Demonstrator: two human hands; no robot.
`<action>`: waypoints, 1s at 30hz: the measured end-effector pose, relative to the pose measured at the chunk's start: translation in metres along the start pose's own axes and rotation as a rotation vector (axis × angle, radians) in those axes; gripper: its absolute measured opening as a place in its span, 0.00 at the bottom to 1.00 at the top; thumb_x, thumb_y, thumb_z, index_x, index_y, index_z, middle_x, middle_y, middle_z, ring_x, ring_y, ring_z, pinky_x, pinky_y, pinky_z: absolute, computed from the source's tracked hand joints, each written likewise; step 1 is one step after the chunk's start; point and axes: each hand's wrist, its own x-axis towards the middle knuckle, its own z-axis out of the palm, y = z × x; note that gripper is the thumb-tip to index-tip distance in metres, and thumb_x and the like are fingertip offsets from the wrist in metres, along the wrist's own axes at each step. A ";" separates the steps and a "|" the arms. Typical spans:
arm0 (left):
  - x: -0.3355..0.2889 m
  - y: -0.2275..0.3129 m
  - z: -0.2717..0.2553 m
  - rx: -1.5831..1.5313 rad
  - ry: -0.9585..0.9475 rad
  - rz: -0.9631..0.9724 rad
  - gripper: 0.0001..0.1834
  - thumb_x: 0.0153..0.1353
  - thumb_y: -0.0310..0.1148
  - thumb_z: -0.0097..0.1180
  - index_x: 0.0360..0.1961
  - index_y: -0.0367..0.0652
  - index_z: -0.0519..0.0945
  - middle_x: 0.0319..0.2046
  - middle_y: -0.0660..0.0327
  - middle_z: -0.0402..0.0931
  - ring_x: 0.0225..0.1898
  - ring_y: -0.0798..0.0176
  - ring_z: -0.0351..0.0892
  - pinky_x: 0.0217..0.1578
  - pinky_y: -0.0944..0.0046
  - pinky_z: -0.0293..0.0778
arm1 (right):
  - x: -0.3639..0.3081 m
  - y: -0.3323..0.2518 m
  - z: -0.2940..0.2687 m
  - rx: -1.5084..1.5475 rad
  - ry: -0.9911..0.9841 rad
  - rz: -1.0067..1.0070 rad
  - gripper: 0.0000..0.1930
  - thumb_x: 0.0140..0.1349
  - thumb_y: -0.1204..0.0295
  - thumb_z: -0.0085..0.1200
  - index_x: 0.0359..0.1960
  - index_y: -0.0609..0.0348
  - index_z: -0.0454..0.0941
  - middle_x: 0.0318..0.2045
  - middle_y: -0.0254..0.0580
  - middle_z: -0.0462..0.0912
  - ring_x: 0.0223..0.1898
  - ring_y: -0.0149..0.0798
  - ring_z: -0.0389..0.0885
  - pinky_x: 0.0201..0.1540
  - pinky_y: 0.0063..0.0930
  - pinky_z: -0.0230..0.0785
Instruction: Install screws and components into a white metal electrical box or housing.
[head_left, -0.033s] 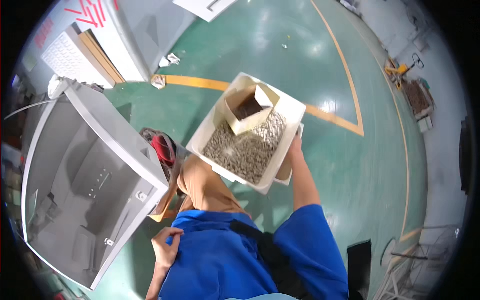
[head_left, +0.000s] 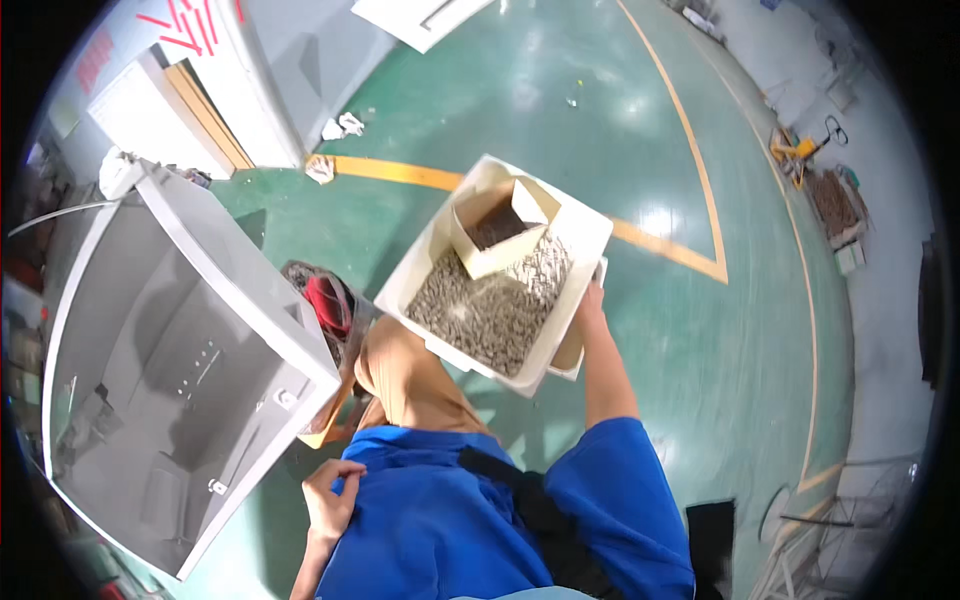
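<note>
Right hand (head_left: 592, 300) at lower bin (head_left: 568, 357), fingers hidden, can't tell its grip; left hand (head_left: 331, 495) loosely open. Probably reach-in step; next move calls for clearing upper bin (head_left: 588, 242).

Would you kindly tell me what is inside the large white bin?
The bin holds many small grey parts and an open carton. What lies beneath the carton and the top parts is covered from view.

A glossy green floor (head_left: 720, 400), marked with yellow lines (head_left: 400, 172) and reflecting light (head_left: 655, 212), meets a pale wall (head_left: 890, 310).
</note>
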 end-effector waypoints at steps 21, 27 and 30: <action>0.003 0.009 -0.015 0.033 -0.185 0.161 0.09 0.47 0.18 0.54 0.31 0.38 0.80 0.30 0.57 0.79 0.32 0.58 0.80 0.34 0.65 0.75 | 0.000 0.018 -0.056 0.799 0.309 0.238 0.10 0.49 0.73 0.60 0.31 0.66 0.78 0.25 0.42 0.81 0.22 0.33 0.80 0.23 0.25 0.71; 0.022 0.047 -0.012 -0.091 -0.431 0.500 0.15 0.46 0.17 0.58 0.38 0.41 0.80 0.34 0.59 0.79 0.36 0.57 0.79 0.37 0.63 0.76 | -0.087 -0.146 -0.146 1.195 0.258 -0.254 0.08 0.54 0.80 0.55 0.36 0.63 0.74 0.27 0.39 0.79 0.23 0.31 0.78 0.24 0.19 0.67; 0.044 0.070 -0.010 -0.250 -0.256 0.585 0.12 0.51 0.20 0.60 0.39 0.37 0.79 0.34 0.56 0.79 0.36 0.58 0.79 0.38 0.64 0.76 | -0.129 -0.231 -0.152 1.330 -0.056 -0.407 0.07 0.54 0.83 0.54 0.34 0.64 0.71 0.27 0.42 0.79 0.24 0.32 0.79 0.24 0.20 0.71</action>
